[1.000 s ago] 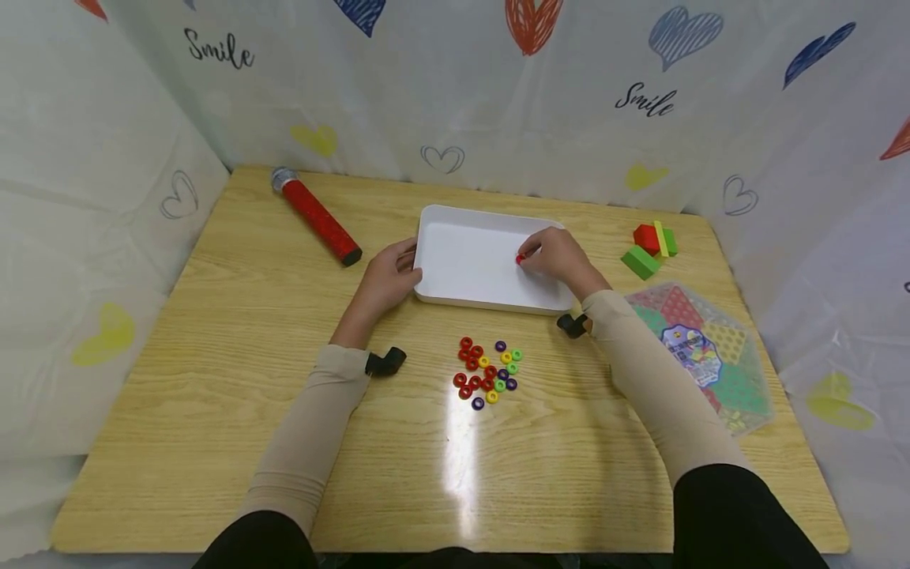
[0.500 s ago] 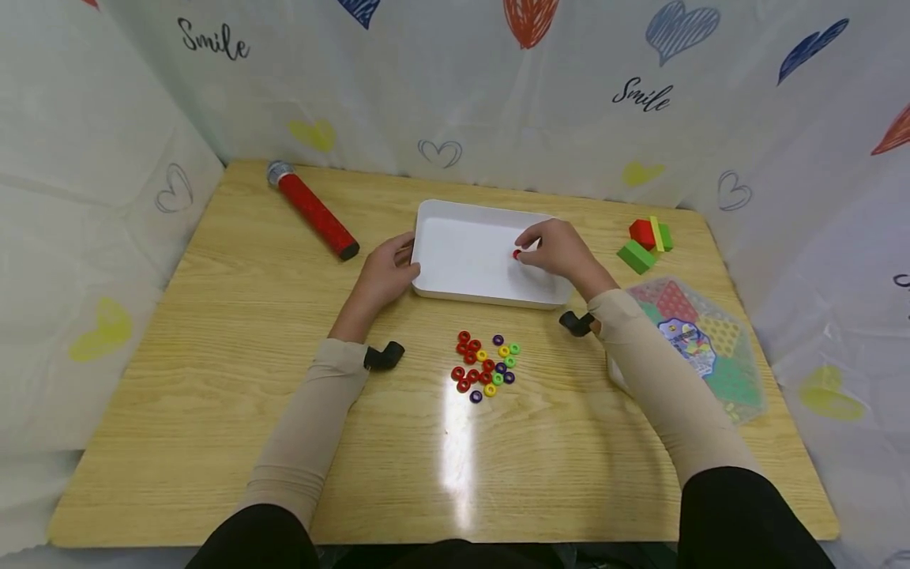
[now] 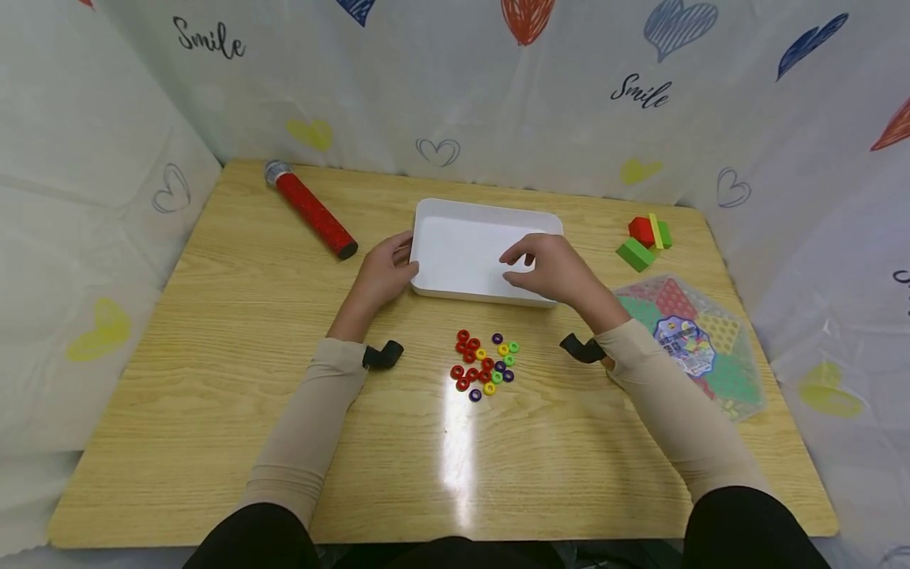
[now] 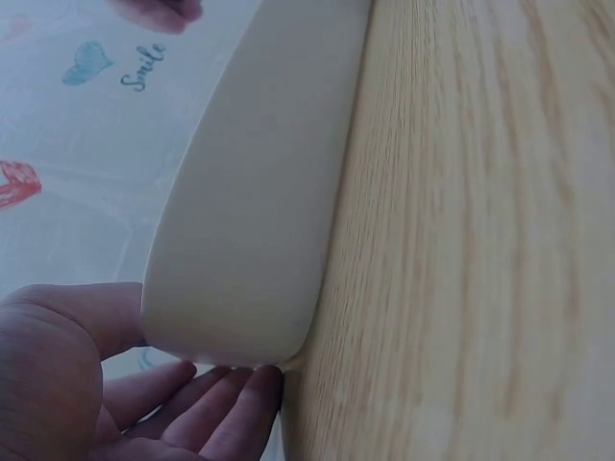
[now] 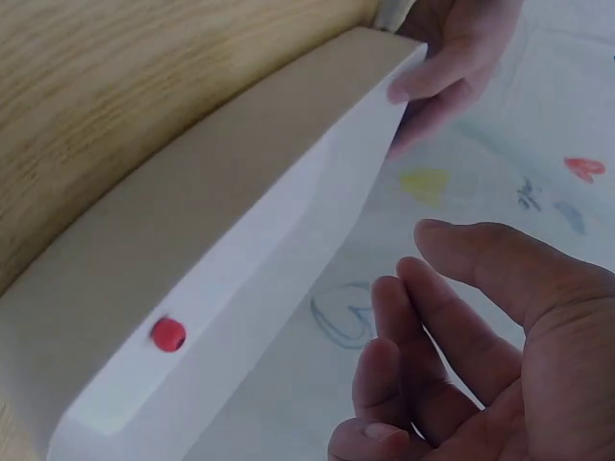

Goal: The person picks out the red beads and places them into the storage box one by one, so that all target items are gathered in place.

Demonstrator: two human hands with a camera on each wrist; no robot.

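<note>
A shallow white tray (image 3: 458, 246) sits toward the back of the wooden table. My left hand (image 3: 385, 273) holds its left end, thumb at the rim and fingers against the outer wall; the left wrist view shows these fingers (image 4: 231, 413) at the tray's end. Over the tray's right part hovers my right hand (image 3: 554, 273), thumb and forefinger apart with nothing between them. Inside the tray lies a red ring bead (image 5: 168, 334), seen in the right wrist view; the right hand hides it from the head view. Several red, yellow, green and purple ring beads (image 3: 487, 364) lie in front.
A red microphone (image 3: 316, 213) lies at the back left. Coloured blocks (image 3: 635, 254) sit at the back right. Under and beside the right forearm is a clear lidded box (image 3: 735, 379) of beads. A printed cloth (image 3: 526, 118) hangs behind the table.
The right thumb and forefinger have parted and let go of the red bead into the tray. That hand has shifted slightly toward the person. The left hand stays on the tray.
</note>
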